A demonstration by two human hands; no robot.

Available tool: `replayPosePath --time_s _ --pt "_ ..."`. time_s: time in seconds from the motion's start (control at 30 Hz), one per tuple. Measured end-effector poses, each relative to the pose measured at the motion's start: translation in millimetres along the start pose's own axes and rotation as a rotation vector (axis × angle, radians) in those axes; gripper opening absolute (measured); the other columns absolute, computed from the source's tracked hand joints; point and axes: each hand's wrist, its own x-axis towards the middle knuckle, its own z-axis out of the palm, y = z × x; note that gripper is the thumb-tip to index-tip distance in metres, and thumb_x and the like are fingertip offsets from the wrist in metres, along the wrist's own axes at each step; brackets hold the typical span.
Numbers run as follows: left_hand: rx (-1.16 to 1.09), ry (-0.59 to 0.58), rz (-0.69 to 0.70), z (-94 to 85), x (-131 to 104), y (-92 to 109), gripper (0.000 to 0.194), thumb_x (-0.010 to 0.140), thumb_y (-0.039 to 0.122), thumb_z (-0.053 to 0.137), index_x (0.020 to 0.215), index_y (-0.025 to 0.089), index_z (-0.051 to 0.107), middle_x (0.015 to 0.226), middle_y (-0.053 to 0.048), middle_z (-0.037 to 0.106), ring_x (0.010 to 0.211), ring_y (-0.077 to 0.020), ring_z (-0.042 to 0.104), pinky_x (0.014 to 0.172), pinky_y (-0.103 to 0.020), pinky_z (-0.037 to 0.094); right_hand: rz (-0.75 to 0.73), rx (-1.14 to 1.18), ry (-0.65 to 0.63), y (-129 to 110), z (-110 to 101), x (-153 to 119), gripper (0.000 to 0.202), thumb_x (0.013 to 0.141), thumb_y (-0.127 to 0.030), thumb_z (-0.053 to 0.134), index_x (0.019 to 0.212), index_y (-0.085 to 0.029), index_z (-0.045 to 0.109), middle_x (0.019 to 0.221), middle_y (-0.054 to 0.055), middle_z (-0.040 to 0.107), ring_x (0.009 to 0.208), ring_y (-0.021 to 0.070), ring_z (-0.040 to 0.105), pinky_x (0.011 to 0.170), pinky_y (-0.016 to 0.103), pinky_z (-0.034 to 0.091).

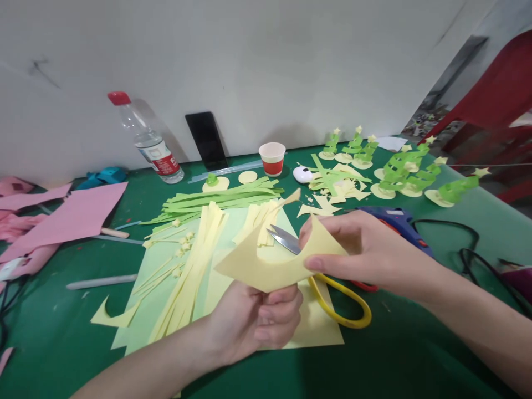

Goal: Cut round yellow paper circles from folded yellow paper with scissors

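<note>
Head: paper (270,272) in right grip (310,252)

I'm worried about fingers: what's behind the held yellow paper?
Behind the paper are scissors: blades show in its curved cut-out, a yellow handle below. Paper and right hand cover their middle.

Both hands (299,277) hold a pale yellow paper piece (270,269) (its edge deeply curved) above the green table (394,360).

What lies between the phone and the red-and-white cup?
In the head view, translucent sticks lie between the phone and cup, a pale disc just in front.
</note>
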Motion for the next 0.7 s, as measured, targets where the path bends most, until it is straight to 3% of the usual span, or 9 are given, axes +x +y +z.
replayPosePath --time_s 0.1,0.17,0.3,0.4,0.47,0.53,0.63,0.7 --pt "0.043 -0.001 0.022 -1.5 1 0 0.028 0.066 0.026 0.051 0.047 0.017 0.032 0.039 0.009 0.023 0.028 -0.0016 0.016 0.03 -0.015 0.014 0.01 0.023 -0.03 1 -1 1 0.011 0.073 -0.02 0.057 0.063 -0.018 0.055 0.065 -0.003 0.048 0.06 0.0106 0.045 0.054 0.022 0.035" --pt "0.093 0.035 0.07 -2.7 2 2 0.029 0.069 0.026 0.051 0.048 0.017 0.033 0.039 0.009 0.023 0.029 -0.0018 0.016 0.031 -0.015 0.013 -0.066 -0.047 -0.016 3 -2 2 0.009 0.074 -0.018 0.056 0.065 -0.019 0.055 0.068 -0.002 0.05 0.064 0.0114 0.046 0.057 0.023 0.037" --pt "0.215 0.154 0.2 -5.2 -3 11 0.032 0.076 0.026 0.052 0.047 0.016 0.042 0.039 0.007 0.029 0.034 -0.0045 0.026 0.037 -0.018 0.017 -0.456 -0.334 0.048 6 -8 4 0.012 0.071 -0.009 0.058 0.067 -0.02 0.057 0.075 -0.001 0.055 0.081 0.0142 0.048 0.077 0.026 0.038" --pt "0.578 0.278 0.338 -4.8 -11 16 0.036 0.079 0.028 0.05 0.046 0.017 0.043 0.043 0.005 0.035 0.042 -0.008 0.033 0.043 -0.022 0.022 -0.596 -0.424 0.096 9 -15 5 0.026 0.071 -0.001 0.051 0.08 -0.023 0.061 0.097 -0.001 0.056 0.098 0.0123 0.046 0.085 0.024 0.036" --pt "0.972 0.37 0.477 -3.0 -16 18 0.037 0.083 0.026 0.044 0.047 0.017 0.041 0.047 0.004 0.035 0.045 -0.0093 0.033 0.046 -0.024 0.023 -0.5 -0.296 0.198 10 -18 6 0.034 0.074 0.001 0.046 0.09 -0.026 0.06 0.102 -0.004 0.057 0.1 0.0101 0.048 0.085 0.022 0.038" --pt "1.255 0.418 0.602 -0.7 -19 19 0.037 0.085 0.021 0.038 0.048 0.018 0.039 0.048 0.004 0.035 0.045 -0.0094 0.033 0.046 -0.024 0.023 -0.345 -0.08 0.267 11 -18 7 0.026 0.081 -0.01 0.044 0.091 -0.026 0.062 0.097 -0.004 0.06 0.094 0.0108 0.052 0.081 0.023 0.042" --pt "1.414 0.417 0.705 2.7 -20 21 0.035 0.084 0.016 0.037 0.05 0.018 0.038 0.049 0.005 0.037 0.043 -0.0087 0.035 0.044 -0.023 0.026 -0.09 0.175 0.082 9 -13 7 0.019 0.082 -0.033 0.051 0.089 -0.022 0.065 0.09 0.0 0.064 0.086 0.0147 0.058 0.075 0.026 0.046" --pt "1.454 0.395 0.726 4.3 -19 22 0.034 0.084 0.015 0.036 0.05 0.018 0.039 0.049 0.005 0.038 0.043 -0.0088 0.037 0.045 -0.023 0.027 0.061 0.273 -0.08 7 -8 6 0.02 0.073 -0.032 0.063 0.089 -0.019 0.066 0.084 0.001 0.066 0.082 0.0156 0.061 0.072 0.025 0.048"
